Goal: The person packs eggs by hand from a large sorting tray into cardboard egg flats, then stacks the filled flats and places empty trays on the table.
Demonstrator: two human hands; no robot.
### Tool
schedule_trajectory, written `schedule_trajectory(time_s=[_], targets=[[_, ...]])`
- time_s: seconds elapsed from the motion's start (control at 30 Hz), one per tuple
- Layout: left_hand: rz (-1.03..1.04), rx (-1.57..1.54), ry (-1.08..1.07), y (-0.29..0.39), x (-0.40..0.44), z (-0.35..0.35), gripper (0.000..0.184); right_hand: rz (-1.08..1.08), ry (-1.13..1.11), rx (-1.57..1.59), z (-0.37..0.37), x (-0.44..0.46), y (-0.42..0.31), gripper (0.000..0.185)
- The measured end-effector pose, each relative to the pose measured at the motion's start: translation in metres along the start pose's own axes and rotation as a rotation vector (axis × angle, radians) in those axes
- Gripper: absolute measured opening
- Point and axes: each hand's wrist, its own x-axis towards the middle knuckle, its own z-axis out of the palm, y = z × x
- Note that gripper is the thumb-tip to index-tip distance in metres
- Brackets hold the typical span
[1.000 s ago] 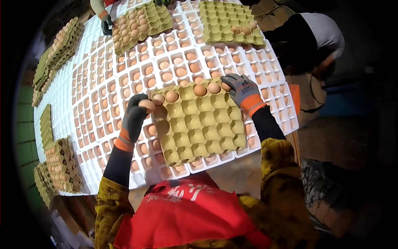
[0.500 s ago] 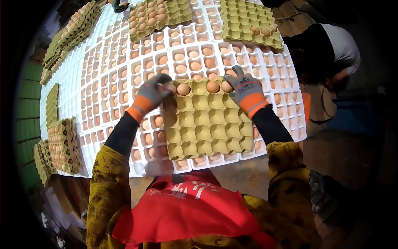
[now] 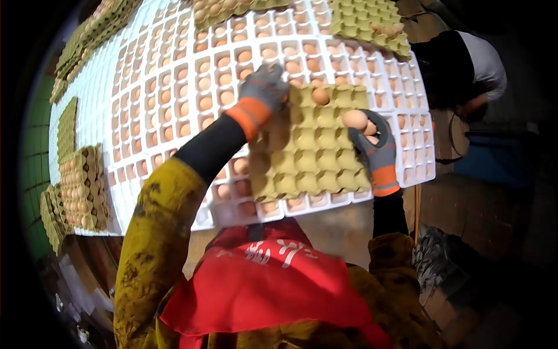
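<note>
A yellow-green pulp egg tray (image 3: 308, 139) lies over the white foam trays, most of its cups bare. One brown egg (image 3: 321, 96) sits in its far row. My right hand (image 3: 381, 154), in a grey and orange glove, is by the tray's right edge, fingers curled around a few eggs (image 3: 356, 120). At the tray's far left corner is my left hand (image 3: 261, 96), gloved alike, over the egg-filled white foam trays (image 3: 200, 64). Its fingers are bent inward, and the glove hides most of whatever they hold.
Pulp trays with eggs stand in stacks at the left (image 3: 81, 186) and far left (image 3: 93, 38). A partly filled pulp tray (image 3: 372, 26) lies at the back right, another (image 3: 232, 7) at the back. A person (image 3: 465, 64) bends down beyond the table's right side.
My right hand has drawn back toward me with eggs in it. My left hand has moved away and right across the tray's far corner. Fewer eggs sit in the tray's far row.
</note>
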Motion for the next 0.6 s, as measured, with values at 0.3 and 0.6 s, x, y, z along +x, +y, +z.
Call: schedule_trajectory(time_s=[0.3, 0.6], targets=[[-0.197, -0.708, 0.155, -0.098, -0.129, -0.076, 0.045, -0.211, -0.273, 0.005, 0.122, -0.109, -0.066, 0.051], [-0.7, -0.902, 0.024, -0.136, -0.431, -0.089, 0.042, -0.226, -0.723, -0.667, 0.279, -0.209, -0.13, 0.046]])
